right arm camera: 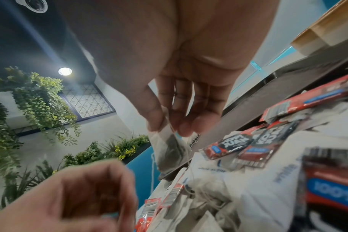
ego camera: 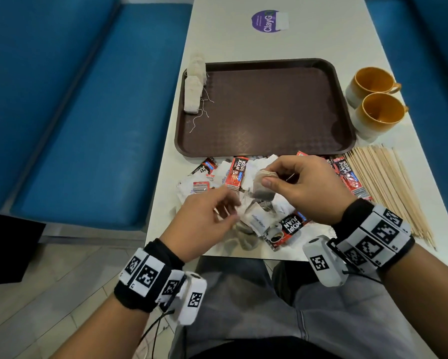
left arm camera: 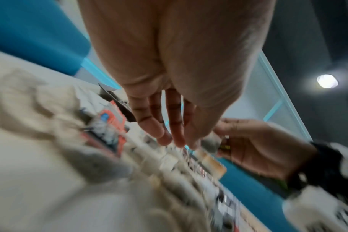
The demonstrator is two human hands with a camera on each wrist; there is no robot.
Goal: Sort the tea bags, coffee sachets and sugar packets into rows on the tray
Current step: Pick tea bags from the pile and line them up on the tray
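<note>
Nearest me, my right hand (ego camera: 303,187) pinched a tea bag (ego camera: 263,189) above the mixed pile (ego camera: 246,203); my left hand (ego camera: 204,221) hovered loosely curled, holding nothing. Beyond, three tea bags (ego camera: 193,95) lined the tray (ego camera: 264,149) on the table (ego camera: 321,37).

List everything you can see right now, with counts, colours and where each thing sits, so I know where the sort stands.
tray: one, dark brown, middle of the table.
tea bags on tray: about three, beige, overlapping along its left edge.
held tea bag: one, beige, above the pile.
unsorted pile: red coffee sachets, white sugar packets, more tea bags; count unclear; near table edge.
mugs: two, orange inside, right of the tray.
wooden sticks: a bundle, pale, right of the pile.
round sticker: one, purple, far end of the table.
benches: blue, on both sides.
left hand: over the pile, fingers loosely curled; grip unclear.
right hand: pinches the held tea bag.
</note>
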